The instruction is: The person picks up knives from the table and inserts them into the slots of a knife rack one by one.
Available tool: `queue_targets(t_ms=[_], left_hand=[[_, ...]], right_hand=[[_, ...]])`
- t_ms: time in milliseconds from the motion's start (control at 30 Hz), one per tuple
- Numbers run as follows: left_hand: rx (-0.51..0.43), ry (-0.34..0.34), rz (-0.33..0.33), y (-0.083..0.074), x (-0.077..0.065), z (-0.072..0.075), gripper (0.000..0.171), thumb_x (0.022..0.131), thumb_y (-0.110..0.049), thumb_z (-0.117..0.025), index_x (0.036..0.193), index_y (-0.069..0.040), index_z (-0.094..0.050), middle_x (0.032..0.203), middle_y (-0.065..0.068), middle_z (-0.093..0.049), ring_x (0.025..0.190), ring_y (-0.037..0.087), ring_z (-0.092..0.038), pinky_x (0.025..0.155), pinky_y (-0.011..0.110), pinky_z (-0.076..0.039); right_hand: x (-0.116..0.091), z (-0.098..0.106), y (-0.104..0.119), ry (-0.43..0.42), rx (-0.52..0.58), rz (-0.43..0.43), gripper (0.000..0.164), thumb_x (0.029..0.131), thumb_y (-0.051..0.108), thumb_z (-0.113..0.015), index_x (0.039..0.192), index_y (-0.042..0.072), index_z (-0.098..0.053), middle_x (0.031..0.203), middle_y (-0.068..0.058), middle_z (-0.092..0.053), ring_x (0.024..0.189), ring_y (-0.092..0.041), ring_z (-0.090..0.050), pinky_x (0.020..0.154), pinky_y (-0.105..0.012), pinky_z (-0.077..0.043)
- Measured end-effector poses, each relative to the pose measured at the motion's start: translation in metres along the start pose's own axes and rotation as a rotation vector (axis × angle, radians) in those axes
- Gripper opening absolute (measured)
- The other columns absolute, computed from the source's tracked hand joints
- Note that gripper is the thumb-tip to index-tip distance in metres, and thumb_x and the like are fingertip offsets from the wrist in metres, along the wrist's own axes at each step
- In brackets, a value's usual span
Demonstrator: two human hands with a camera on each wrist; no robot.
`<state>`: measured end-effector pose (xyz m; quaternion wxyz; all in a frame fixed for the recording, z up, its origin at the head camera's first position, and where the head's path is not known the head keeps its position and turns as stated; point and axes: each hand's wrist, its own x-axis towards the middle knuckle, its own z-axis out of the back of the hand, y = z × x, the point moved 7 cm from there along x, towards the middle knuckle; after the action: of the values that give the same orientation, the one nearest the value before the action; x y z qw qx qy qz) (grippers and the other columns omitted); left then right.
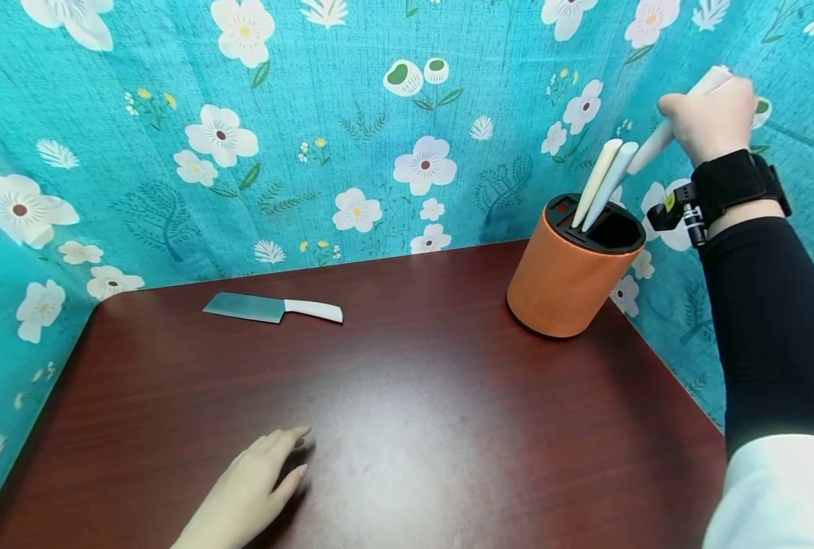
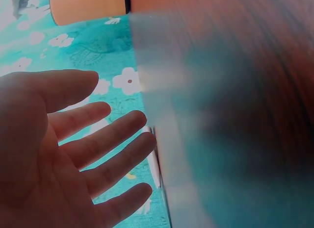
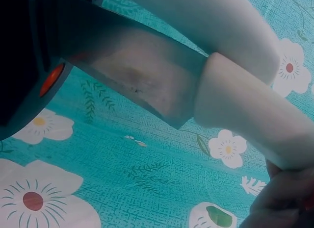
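At the upper right of the head view, my right hand [image 1: 717, 118] grips the white handle of a knife [image 1: 654, 146]. In the right wrist view this knife [image 3: 252, 110] has a broad blade, partly out and partly inside the dark top of the knife block [image 3: 27, 66]. That block [image 1: 561, 286] is an orange-brown cylinder with a black slotted top, leaning a little. Two more pale-handled knives [image 1: 595, 183] stand in it. My left hand [image 1: 249, 488] hovers at or just over the table, its fingers loosely spread and holding nothing; the left wrist view shows the bare palm [image 2: 29, 164].
A cleaver-shaped knife [image 1: 313, 309] with a white handle lies flat near the table's back edge, left of centre. The dark reddish-brown table [image 1: 379, 381] meets a turquoise floral cloth [image 1: 352, 114] behind and at both sides. The block stands by the back right edge.
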<state>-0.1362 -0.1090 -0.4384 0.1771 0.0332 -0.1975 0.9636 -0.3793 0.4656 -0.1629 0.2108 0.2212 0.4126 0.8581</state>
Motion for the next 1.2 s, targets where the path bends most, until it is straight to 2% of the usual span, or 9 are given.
queue_targets(t_ms=[167,300,367,467,733,967,1133,1200], left_hand=[[0.0,0.009,-0.004,-0.003,0.0,-0.004,0.044,0.087,-0.018,-0.078,0.128,-0.013,-0.065,0.117,-0.004,-0.07,0.112,0.018,-0.068,0.094,0.044,-0.055],[-0.003,-0.002,-0.009,-0.004,-0.001,-0.005,0.044,0.086,-0.018,-0.078,0.128,-0.013,-0.065,0.119,-0.003,-0.07,0.113,0.018,-0.068,0.094,0.044,-0.055],[-0.007,-0.002,-0.006,-0.005,-0.002,-0.005,0.044,0.086,-0.018,-0.078,0.128,-0.013,-0.066,0.119,-0.003,-0.071,0.113,0.019,-0.068,0.094,0.044,-0.055],[-0.011,0.0,0.001,-0.005,-0.002,-0.006,0.044,0.086,-0.018,-0.078,0.128,-0.013,-0.066,0.12,-0.002,-0.071,0.114,0.02,-0.068,0.095,0.044,-0.055],[-0.013,0.0,-0.006,-0.005,-0.002,-0.008,0.044,0.086,-0.017,-0.079,0.128,-0.012,-0.066,0.12,-0.002,-0.071,0.116,0.02,-0.067,0.096,0.044,-0.055],[-0.019,0.028,0.014,-0.005,-0.002,-0.009,0.044,0.087,-0.018,-0.078,0.129,-0.013,-0.065,0.119,-0.003,-0.071,0.116,0.02,-0.067,0.097,0.043,-0.055],[-0.021,0.029,0.011,-0.006,-0.002,-0.008,0.044,0.088,-0.018,-0.077,0.129,-0.014,-0.065,0.119,-0.003,-0.071,0.116,0.02,-0.067,0.097,0.045,-0.055],[-0.022,0.025,0.01,-0.006,-0.002,-0.007,0.043,0.088,-0.018,-0.077,0.13,-0.013,-0.065,0.119,-0.002,-0.071,0.116,0.021,-0.067,0.096,0.046,-0.055]], right_hand=[[0.0,-0.002,-0.002,-0.001,0.003,0.007,0.019,0.095,0.036,-0.063,0.105,0.029,-0.049,0.094,0.014,-0.045,0.079,-0.002,-0.042,0.083,-0.022,-0.041],[0.0,-0.005,0.002,-0.005,-0.014,0.033,0.018,0.094,0.036,-0.063,0.095,0.023,-0.052,0.081,0.012,-0.048,0.073,-0.007,-0.042,0.075,-0.024,-0.039],[-0.001,-0.007,0.004,-0.008,-0.033,0.04,0.018,0.094,0.037,-0.063,0.093,0.023,-0.052,0.08,0.013,-0.048,0.072,-0.007,-0.042,0.075,-0.024,-0.039],[-0.002,-0.009,0.006,-0.017,-0.071,0.047,0.018,0.093,0.041,-0.063,0.095,0.027,-0.051,0.086,0.013,-0.047,0.073,-0.003,-0.043,0.076,-0.022,-0.04],[-0.003,-0.012,0.007,-0.031,-0.115,0.055,0.018,0.092,0.043,-0.061,0.092,0.028,-0.051,0.082,0.013,-0.046,0.07,-0.003,-0.043,0.072,-0.023,-0.039],[0.001,-0.019,0.008,-0.023,-0.156,0.073,0.018,0.092,0.043,-0.059,0.102,0.028,-0.052,0.089,0.013,-0.043,0.075,-0.002,-0.041,0.073,-0.02,-0.04],[0.004,-0.024,0.015,-0.023,-0.217,0.124,0.017,0.091,0.042,-0.056,0.092,0.027,-0.05,0.087,0.009,-0.043,0.072,-0.006,-0.041,0.067,-0.021,-0.04],[0.004,-0.026,0.018,-0.022,-0.242,0.129,0.02,0.091,0.043,-0.054,0.099,0.025,-0.054,0.09,0.009,-0.04,0.075,-0.006,-0.039,0.066,-0.021,-0.039]])
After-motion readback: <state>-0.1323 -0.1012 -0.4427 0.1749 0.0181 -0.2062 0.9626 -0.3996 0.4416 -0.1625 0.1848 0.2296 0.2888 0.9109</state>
